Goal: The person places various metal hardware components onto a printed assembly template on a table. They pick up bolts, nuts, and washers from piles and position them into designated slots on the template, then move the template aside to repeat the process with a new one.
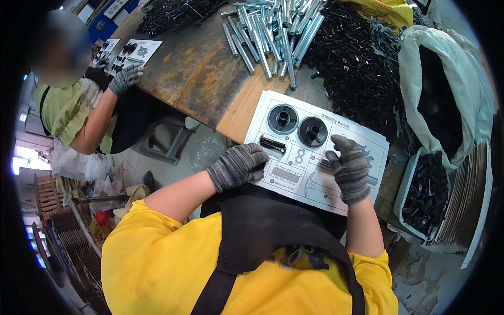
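Card (299,100) right of centre bears black discs (283,119); left hand (237,167) fingers together, right hand (348,170) half-curled, grasps unclear.

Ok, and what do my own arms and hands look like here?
Your left hand and right hand wear fabric gloves streaked dark and lighter grey. The forearms are bare up to loose, bright yellow fabric sleeves, which end near the elbows.

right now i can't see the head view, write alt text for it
A person's grey-gloved left hand and right hand are over a printed white sheet with two round black parts on it. Beyond, a workbench holds silvery metal rods and a pile of small black hardware; a co-worker is at left.
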Demonstrator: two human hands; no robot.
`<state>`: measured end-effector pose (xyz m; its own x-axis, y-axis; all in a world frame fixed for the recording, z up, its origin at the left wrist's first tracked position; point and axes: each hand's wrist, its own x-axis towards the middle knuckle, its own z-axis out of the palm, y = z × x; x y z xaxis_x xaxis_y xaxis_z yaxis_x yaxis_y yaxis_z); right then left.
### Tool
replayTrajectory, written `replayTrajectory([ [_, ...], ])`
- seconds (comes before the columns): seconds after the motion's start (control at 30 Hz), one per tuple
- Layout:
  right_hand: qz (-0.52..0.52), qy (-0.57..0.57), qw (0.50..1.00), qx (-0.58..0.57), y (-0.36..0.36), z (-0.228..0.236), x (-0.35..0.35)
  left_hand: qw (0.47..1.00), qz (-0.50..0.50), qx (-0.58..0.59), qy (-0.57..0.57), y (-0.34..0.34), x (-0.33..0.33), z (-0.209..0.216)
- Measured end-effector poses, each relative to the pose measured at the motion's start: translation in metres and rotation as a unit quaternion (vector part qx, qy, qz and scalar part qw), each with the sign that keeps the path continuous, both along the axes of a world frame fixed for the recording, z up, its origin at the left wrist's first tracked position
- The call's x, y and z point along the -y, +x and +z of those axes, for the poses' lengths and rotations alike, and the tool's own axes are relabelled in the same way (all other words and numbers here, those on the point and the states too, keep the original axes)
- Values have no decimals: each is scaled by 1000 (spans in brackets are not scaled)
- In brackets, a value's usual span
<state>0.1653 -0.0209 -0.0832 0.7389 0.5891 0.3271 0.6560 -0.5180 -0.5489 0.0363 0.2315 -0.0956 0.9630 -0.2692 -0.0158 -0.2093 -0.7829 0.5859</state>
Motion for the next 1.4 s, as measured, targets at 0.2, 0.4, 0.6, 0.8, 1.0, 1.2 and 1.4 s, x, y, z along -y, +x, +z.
replayTrajectory([
  [0.2,-119,-4,992,30,-13,-6,84,1000,25,9,1,2,5,7],
  [0.4,-272,-82,955,-88,-29,-33,143,966,249,40,-62,-37,-15,-12],
  [0.6,-251,240,850,-397,-22,-34,165,886,348,-151,-265,-47,-8,-18],
  [0.8,-207,386,753,-491,-18,-27,174,884,355,-166,-257,-50,-12,-19],
  [1.0,-176,411,693,-566,-25,-15,157,833,404,-147,-349,-57,-26,-18],
  [1.2,-130,412,633,-642,-24,-8,92,766,497,14,-407,-63,-81,-37],
  [1.4,-58,390,583,-710,-20,-13,12,509,614,185,-574,-59,-164,-82],
])
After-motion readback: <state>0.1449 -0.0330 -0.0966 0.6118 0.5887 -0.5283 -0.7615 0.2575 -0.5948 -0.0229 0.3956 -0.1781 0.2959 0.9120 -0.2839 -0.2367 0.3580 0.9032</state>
